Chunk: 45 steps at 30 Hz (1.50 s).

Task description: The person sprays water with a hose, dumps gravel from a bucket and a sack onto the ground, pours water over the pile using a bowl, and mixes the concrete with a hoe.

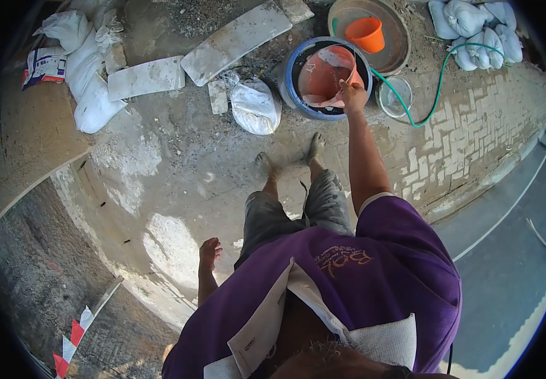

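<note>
My right hand (353,96) reaches forward and is closed on the near right edge of a worn orange bucket (321,77). Pale residue coats parts of this bucket, and it lies tilted in the mouth of a blue-rimmed drum (290,100). Whether the fingers grip its rim or its handle is too small to tell. Down at my left side hangs my left hand (210,251), fingers loosely apart and holding nothing.
A wide basin (401,62) behind the drum holds a smaller orange bucket (366,35). A green hose (438,95) curves beside a clear tub (394,96). White sacks (257,107), concrete slabs (238,43) and bagged bundles (475,28) lie around.
</note>
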Each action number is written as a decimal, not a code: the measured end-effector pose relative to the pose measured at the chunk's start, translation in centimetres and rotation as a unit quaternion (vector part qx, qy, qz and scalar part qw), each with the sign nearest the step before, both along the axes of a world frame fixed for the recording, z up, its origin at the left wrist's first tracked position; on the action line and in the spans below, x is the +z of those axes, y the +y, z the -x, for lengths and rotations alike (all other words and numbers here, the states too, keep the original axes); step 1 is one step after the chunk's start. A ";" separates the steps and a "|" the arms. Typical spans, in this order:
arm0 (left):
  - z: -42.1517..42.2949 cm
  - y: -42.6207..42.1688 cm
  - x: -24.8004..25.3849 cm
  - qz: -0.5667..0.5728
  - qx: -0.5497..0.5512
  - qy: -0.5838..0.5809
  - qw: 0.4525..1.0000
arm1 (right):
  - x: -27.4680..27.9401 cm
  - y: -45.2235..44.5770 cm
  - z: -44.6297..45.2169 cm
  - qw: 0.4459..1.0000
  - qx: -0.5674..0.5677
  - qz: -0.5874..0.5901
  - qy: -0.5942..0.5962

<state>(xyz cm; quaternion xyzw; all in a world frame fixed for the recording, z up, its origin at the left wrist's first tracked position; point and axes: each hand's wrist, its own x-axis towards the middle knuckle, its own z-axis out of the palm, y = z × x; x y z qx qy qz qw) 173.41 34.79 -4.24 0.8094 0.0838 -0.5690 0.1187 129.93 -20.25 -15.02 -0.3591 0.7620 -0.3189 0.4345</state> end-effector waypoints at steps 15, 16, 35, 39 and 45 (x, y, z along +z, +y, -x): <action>6.0 -36.0 10.7 0.380 -0.118 0.173 0.901 | 21.4 11.7 -3.2 0.879 -0.125 0.115 -0.446; 6.6 -37.4 11.7 0.389 -0.122 0.173 0.897 | 21.8 11.7 -4.2 0.868 -0.114 0.117 -0.469; -0.4 -40.9 7.8 0.392 0.082 0.131 0.907 | 18.1 -0.5 -29.7 0.890 0.321 -0.237 -0.222; -1.6 -41.7 6.6 0.358 0.091 0.119 0.922 | 9.4 -2.3 -32.3 0.867 0.214 -0.416 -0.172; -6.3 -47.6 3.0 0.330 0.091 0.101 0.934 | 1.2 -5.9 -37.6 0.790 0.030 -0.264 -0.552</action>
